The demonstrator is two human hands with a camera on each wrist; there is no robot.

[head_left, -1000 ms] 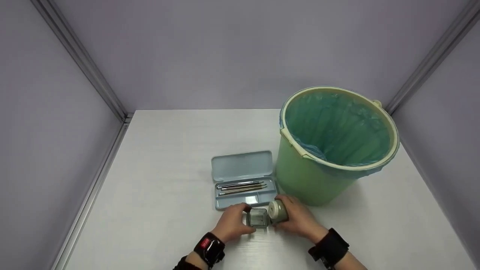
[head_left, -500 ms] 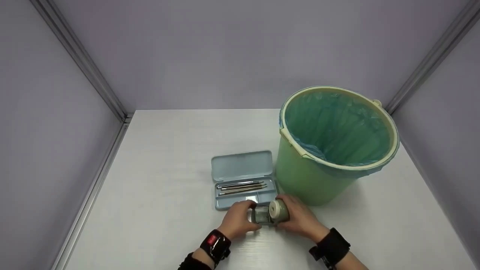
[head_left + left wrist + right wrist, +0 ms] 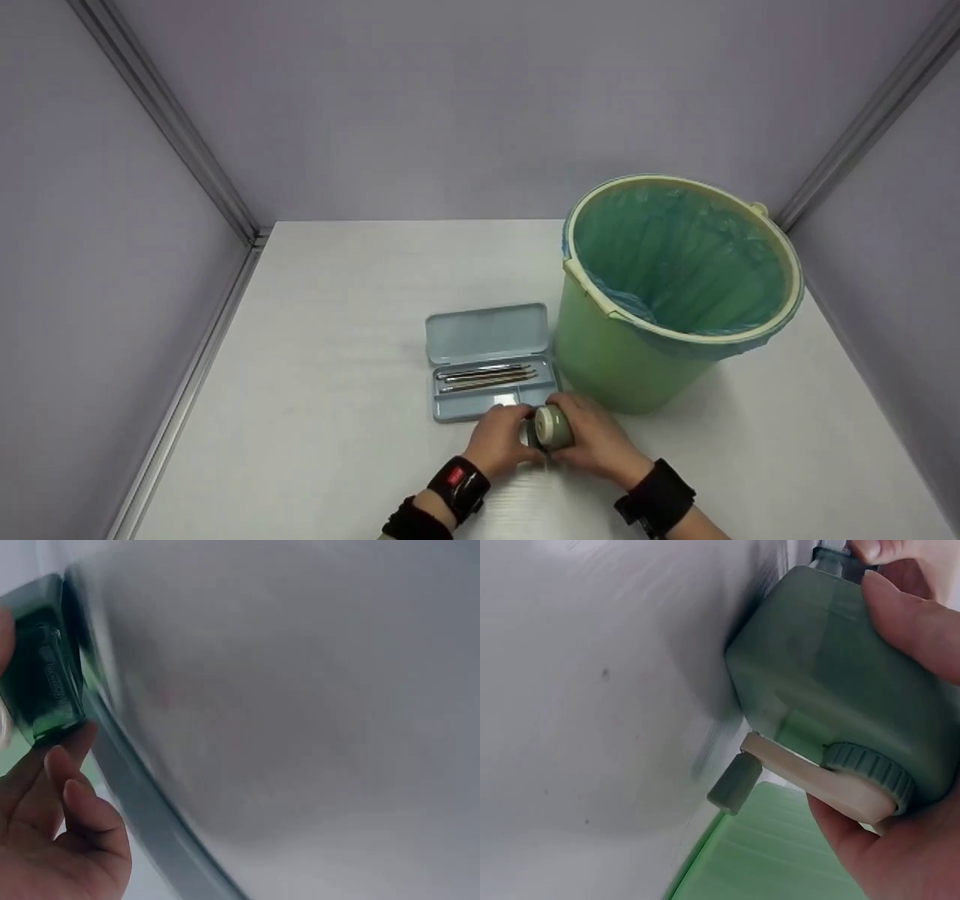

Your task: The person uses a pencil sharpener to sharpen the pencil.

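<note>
In the head view my right hand (image 3: 596,442) grips a green hand-crank pencil sharpener (image 3: 555,427), lying tilted with its pale end toward the left. The right wrist view shows the sharpener's rounded body, ridged knob (image 3: 870,772) and pale crank arm (image 3: 795,769) ending in a grey-green handle (image 3: 735,784). My left hand (image 3: 499,442) pinches a see-through green shavings drawer (image 3: 41,682) between thumb and fingers. Its open end is right up against the sharpener's body; in the head view most of the drawer is hidden between the two hands.
Just behind the hands lies an open blue-grey pencil case (image 3: 487,335) with several pencils (image 3: 487,379) and a small white piece (image 3: 505,400) in it. A large green bin (image 3: 630,375) with a blue-green liner stands at the right, close to the case and right hand.
My left hand has moved right with the drawer, bringing it up to the sharpener, so less of the drawer shows. The right hand has stayed almost in place.
</note>
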